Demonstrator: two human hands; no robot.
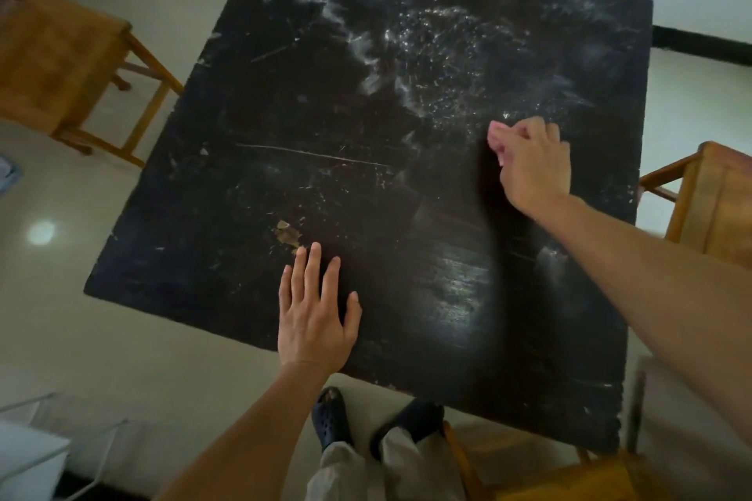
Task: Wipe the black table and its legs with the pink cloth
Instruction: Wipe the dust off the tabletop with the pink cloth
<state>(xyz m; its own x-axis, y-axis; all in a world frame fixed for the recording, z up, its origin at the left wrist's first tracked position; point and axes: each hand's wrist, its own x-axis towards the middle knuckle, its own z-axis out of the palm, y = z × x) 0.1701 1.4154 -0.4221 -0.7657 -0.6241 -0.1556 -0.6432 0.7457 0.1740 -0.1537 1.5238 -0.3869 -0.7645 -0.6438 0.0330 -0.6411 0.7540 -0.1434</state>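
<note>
The black table (285,126) fills the middle of the view, its top scratched and streaked with whitish dust toward the far right. My right hand (533,163) grips the bunched pink cloth (497,138) and presses it on the tabletop at the right, beside the dusty patch. Only a small part of the cloth shows past my fingers. My left hand (315,313) lies flat on the table near the front edge, fingers straight. A chipped brown spot (288,234) sits just beyond its fingertips. The table legs are hidden under the top.
Wooden chairs stand around the table: one at the left (61,65), one at the right (708,195), one at the near right (569,476). My feet in dark shoes (329,415) are at the front edge. A white wire rack (36,456) is at the lower left.
</note>
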